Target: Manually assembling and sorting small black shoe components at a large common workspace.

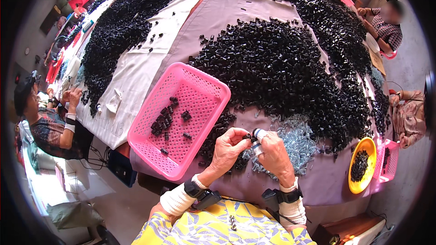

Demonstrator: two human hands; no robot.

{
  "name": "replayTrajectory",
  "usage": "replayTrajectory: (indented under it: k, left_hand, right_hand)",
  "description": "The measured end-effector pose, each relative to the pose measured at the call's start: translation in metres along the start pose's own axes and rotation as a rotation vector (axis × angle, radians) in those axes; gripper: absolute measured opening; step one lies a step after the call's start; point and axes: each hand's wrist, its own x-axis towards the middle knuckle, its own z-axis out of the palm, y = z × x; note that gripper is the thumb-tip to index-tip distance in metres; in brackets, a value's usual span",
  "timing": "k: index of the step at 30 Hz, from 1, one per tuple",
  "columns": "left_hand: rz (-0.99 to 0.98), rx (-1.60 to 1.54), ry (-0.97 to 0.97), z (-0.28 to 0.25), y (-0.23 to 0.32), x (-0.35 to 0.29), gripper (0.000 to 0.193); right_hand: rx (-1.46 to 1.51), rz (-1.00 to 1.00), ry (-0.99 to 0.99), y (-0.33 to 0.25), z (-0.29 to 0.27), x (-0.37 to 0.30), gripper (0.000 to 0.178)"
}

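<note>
Both hands (252,147) pinching black part (247,136)

hands — left hand (228,147) and right hand (274,152) fingertips pinched together | wrists banded, forearms sleeved, angled inward

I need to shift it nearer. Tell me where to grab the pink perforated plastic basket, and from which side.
Take the pink perforated plastic basket by its near long rim, from the left hand's side. That raised edge is bare and closest, and the few small black plastic pieces lie mid-floor, clear of it.
</note>
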Motion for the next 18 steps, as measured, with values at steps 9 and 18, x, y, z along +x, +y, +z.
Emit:
replayTrajectory:
  k: [9,18]
  left_hand:
    - [-0.028,-0.038,-0.026,0.003,-0.001,0.0,0.018]
    - [-0.047,-0.047,-0.042,0.01,0.01,0.001,0.022]
  right_hand:
    - [0.174,0.07,0.025,0.009,0.0,-0.004,0.029]
    - [0.051,-0.084,0.256,0.001,-0.006,0.001,0.031]
